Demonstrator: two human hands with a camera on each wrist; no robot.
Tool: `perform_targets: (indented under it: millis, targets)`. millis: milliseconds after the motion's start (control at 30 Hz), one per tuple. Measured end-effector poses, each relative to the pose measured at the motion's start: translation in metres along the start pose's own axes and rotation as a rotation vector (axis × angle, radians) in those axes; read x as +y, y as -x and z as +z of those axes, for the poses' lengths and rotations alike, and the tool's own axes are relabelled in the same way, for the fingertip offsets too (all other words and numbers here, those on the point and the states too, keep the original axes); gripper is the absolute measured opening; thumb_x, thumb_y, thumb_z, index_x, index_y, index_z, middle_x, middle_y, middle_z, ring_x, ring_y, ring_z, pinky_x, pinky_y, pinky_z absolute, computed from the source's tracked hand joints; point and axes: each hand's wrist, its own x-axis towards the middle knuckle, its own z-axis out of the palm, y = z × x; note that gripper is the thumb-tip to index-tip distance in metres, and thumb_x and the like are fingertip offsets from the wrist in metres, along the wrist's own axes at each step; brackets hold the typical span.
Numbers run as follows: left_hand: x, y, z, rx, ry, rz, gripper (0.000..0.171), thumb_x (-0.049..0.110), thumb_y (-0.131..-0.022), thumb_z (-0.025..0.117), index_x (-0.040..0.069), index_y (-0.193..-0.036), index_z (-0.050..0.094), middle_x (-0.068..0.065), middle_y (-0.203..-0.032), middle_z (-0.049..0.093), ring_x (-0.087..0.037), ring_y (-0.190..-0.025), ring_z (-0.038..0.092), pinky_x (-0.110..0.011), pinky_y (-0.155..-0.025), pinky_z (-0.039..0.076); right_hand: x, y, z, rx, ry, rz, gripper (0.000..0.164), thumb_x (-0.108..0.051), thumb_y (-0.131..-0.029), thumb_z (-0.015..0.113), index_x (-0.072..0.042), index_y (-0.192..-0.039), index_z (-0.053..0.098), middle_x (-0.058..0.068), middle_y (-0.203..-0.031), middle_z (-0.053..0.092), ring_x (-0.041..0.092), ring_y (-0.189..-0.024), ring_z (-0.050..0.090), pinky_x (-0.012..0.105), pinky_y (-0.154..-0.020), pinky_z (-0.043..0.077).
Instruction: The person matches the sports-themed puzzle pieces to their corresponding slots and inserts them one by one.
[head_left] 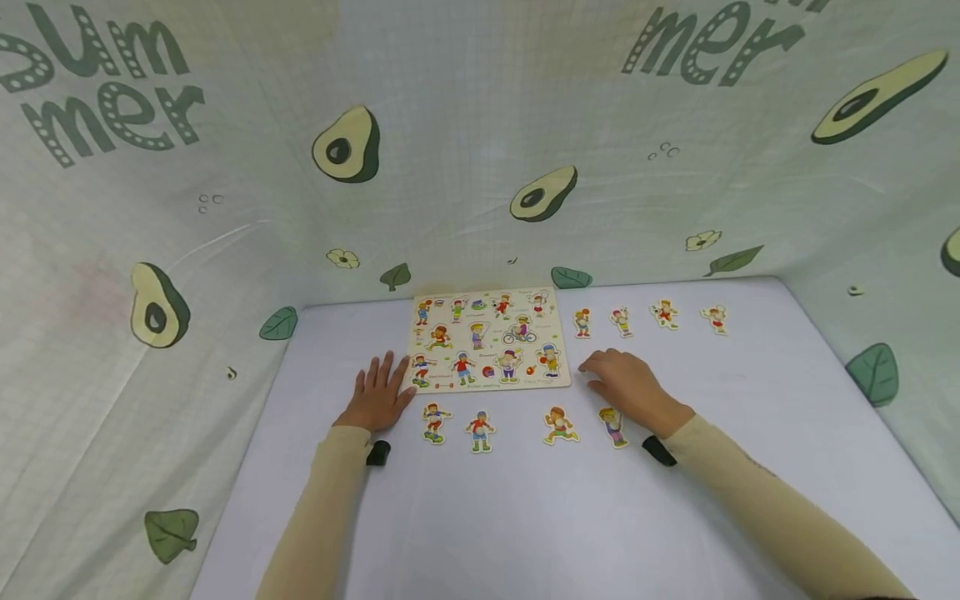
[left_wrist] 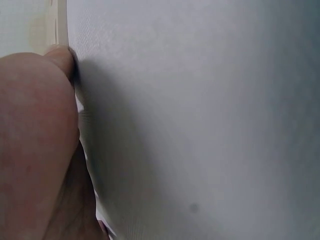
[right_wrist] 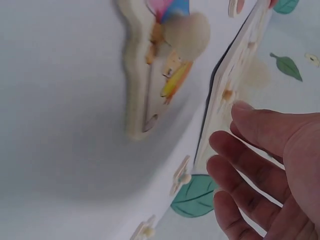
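Observation:
A wooden puzzle board (head_left: 487, 379) printed with sports figures lies flat on the table. My left hand (head_left: 377, 398) rests palm down at its left edge with fingers spread, the thumb touching the board's lower left corner. Just off the board's right edge hovers my right hand (head_left: 628, 385), its fingers loosely bent; the right wrist view shows nothing held in the fingers (right_wrist: 245, 160). Nearest below this hand is a golfer piece (head_left: 613, 427) with a round knob, seen close up in the right wrist view. Two knobbed figures (head_left: 508, 367) at the board's lower right have pale outlines like the loose pieces.
Below the board lie a skateboarder piece (head_left: 434, 423), a roller skater piece (head_left: 480, 432) and a runner piece (head_left: 559, 425). Several more pieces, among them a footballer piece (head_left: 664, 314), form a row at the upper right. An avocado-print cloth (head_left: 450, 225) hangs behind the table.

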Motion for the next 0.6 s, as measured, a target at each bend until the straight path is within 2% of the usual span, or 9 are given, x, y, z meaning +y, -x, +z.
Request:
perform_targets:
  millis: [333,600]
  targets:
    - [0.0,0.002,0.0,0.002,0.021,0.0,0.071,0.042,-0.114,0.041,0.007,-0.17,0.014,-0.026,-0.176,-0.001,-0.051,-0.16,-0.004,-0.068,-0.127,0.001,-0.001,0.039,-0.002,0.005,-0.028,0.022,0.023,-0.007,-0.085,0.088,-0.006,-0.107,0.08,0.005,-0.105,0.077,0.029,-0.099,0.072,0.05,-0.086,0.06]
    - [0.002,0.002,-0.003,-0.015,0.007,-0.005,0.072,0.042,-0.114,0.039,0.008,-0.17,0.013,-0.025,-0.176,-0.003,-0.05,-0.161,-0.005,-0.066,-0.128,-0.001,-0.002,0.054,0.004,-0.017,-0.034,0.014,0.021,-0.01,-0.082,0.091,-0.011,-0.101,0.081,0.0,-0.1,0.075,0.024,-0.093,0.071,0.046,-0.083,0.06]
